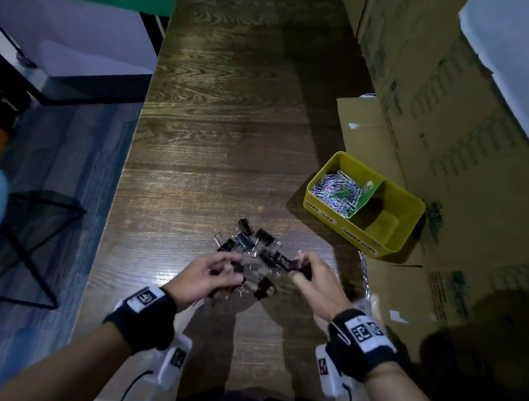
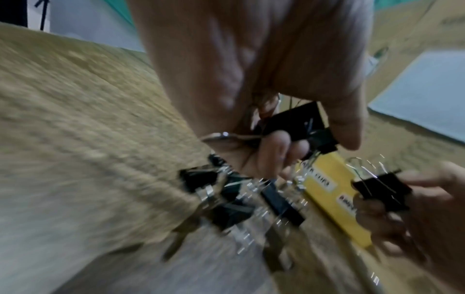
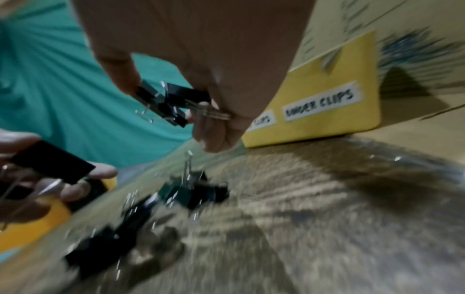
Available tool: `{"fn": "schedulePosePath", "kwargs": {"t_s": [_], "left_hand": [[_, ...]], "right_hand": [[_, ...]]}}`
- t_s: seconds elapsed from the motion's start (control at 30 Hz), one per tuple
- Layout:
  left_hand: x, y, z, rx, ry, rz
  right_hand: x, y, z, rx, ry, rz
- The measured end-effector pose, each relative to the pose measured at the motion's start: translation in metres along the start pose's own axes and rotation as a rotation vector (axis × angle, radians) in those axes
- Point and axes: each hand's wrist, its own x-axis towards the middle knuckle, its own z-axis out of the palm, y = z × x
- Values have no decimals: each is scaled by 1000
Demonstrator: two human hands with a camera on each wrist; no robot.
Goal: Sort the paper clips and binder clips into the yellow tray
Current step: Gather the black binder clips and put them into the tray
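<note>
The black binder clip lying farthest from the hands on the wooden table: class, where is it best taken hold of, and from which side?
Judging by its pose, pinch the black binder clip across its folded body from above; it lies apart at the pile's far edge.
</note>
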Motion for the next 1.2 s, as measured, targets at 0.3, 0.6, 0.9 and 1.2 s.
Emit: {"fn": "schedulePosePath", "kwargs": {"t_s": [0.3, 0.6, 0.9, 1.2], "left_hand": [[83, 131, 118, -376, -296, -51], [168, 146, 212, 503, -68, 216], [146, 139, 202, 584, -85, 387], [103, 87, 95, 467, 56, 467]], "right_hand": [[19, 0, -100, 957, 447, -42], [58, 19, -140, 525, 859, 236], [46, 19, -143, 134, 886, 193], [49, 41, -120, 36, 692, 390]]}}
